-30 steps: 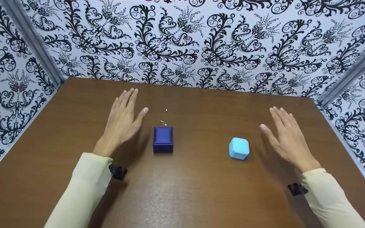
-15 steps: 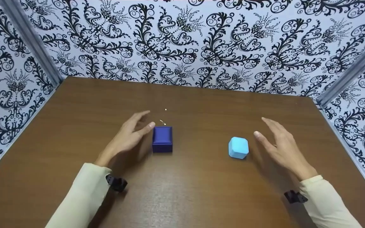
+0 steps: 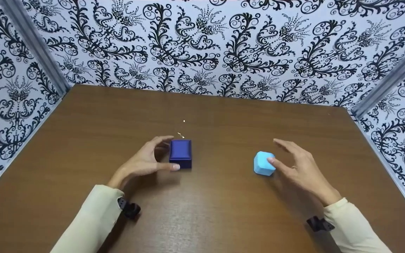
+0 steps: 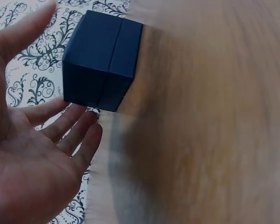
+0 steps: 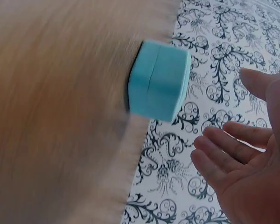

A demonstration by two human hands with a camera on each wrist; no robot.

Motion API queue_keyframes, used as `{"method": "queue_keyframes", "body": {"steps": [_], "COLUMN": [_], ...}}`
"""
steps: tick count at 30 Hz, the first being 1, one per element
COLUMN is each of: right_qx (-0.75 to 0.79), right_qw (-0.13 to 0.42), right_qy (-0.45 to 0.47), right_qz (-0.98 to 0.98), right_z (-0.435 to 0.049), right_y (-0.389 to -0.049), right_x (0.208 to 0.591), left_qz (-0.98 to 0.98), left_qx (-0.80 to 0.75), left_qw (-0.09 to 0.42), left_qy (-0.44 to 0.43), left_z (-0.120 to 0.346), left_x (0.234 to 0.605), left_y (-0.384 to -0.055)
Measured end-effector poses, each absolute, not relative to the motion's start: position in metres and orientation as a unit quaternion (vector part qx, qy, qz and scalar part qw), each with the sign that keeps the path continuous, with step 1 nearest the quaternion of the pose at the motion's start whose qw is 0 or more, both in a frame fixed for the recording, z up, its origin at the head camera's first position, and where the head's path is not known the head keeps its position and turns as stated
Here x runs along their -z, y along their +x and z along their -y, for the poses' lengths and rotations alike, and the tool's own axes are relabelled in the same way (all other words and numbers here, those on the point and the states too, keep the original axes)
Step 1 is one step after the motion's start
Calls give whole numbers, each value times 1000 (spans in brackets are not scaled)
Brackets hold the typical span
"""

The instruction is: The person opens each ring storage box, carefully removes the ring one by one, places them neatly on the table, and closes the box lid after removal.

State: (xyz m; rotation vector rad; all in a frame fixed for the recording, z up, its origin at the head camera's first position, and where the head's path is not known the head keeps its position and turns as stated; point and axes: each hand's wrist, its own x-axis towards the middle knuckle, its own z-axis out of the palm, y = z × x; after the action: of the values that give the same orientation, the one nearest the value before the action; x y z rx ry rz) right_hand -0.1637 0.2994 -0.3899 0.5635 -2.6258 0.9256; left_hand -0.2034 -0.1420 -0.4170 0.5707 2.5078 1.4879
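Note:
A dark blue square box (image 3: 180, 153) stands shut on the brown table (image 3: 209, 211), left of centre. My left hand (image 3: 145, 160) cups around its left side, thumb in front and fingers behind; the left wrist view shows the box (image 4: 102, 60) a little apart from the spread fingers (image 4: 60, 128). A light blue box (image 3: 264, 163) with rounded corners stands to the right. My right hand (image 3: 295, 166) is beside it, thumb close to its right face. In the right wrist view a gap separates the light blue box (image 5: 158, 86) from the fingers (image 5: 224, 149).
Two tiny bright specks (image 3: 182, 128) lie on the table just behind the dark blue box. Black-and-white patterned walls (image 3: 202, 49) enclose the table at the back and on both sides. Small black wrist cameras (image 3: 129, 208) sit under both sleeves.
Both hands have dropped from raised and flat to low on the table and closed in on the boxes, the left toward the dark blue one, the right toward the light blue one. The boxes have not moved.

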Motion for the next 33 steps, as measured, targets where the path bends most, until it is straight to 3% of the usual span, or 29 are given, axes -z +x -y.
{"method": "queue_keyframes", "body": {"steps": [19, 33], "right_qx": [-363, -395], "right_qw": [140, 75], "right_qy": [267, 299], "right_qz": [882, 866], "right_z": [-251, -214], "right_y": [-169, -176], "right_x": [395, 401], "left_qz": [-841, -866], "left_qx": [-505, -465], "left_qw": [99, 104], "left_qy": [166, 151], "left_z": [137, 132], "left_x": [430, 429], "left_y": [-211, -214]}}
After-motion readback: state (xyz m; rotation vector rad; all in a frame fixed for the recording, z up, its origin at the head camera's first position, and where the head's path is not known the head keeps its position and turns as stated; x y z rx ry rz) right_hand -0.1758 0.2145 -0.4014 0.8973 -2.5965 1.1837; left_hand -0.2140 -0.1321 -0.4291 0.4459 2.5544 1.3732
